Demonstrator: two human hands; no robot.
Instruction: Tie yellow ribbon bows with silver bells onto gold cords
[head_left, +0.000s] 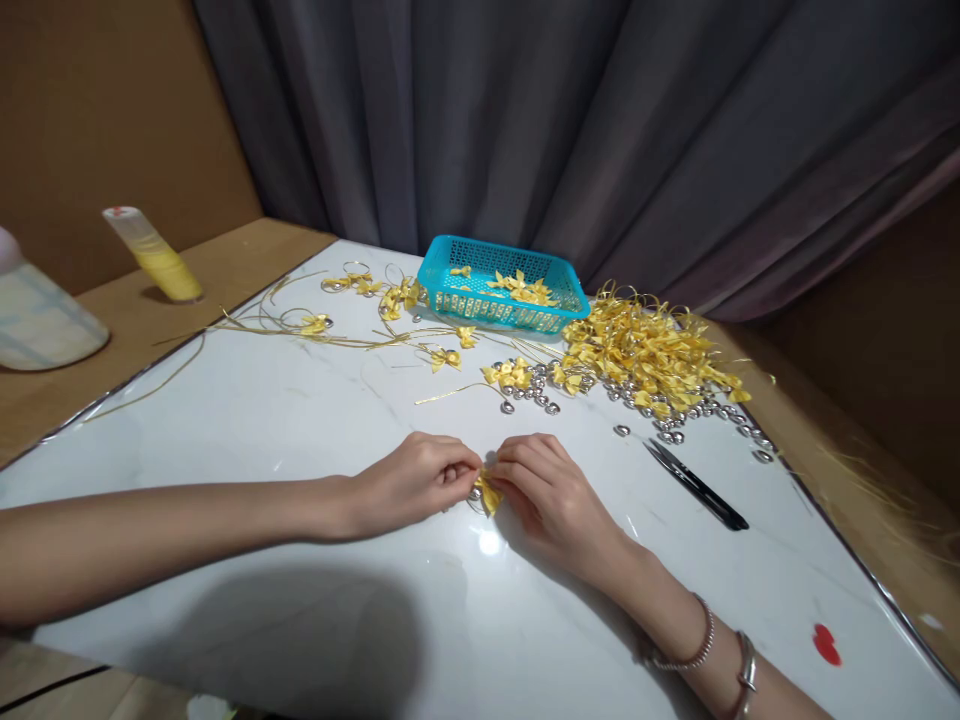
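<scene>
My left hand [409,482] and my right hand [546,490] meet at the middle of the white table [300,450]. Both pinch one small yellow ribbon bow [487,492] between their fingertips, just above the table top. The fingers of both hands are curled closed around it. Part of the bow is hidden by my fingers. Two bracelets sit on my right wrist.
A blue plastic basket [501,283] with a few yellow bows stands at the back. A heap of yellow bows [649,352] and several silver beads [536,390] lie right of it. Black scissors [697,485] lie at the right. A glue bottle [154,253] stands far left.
</scene>
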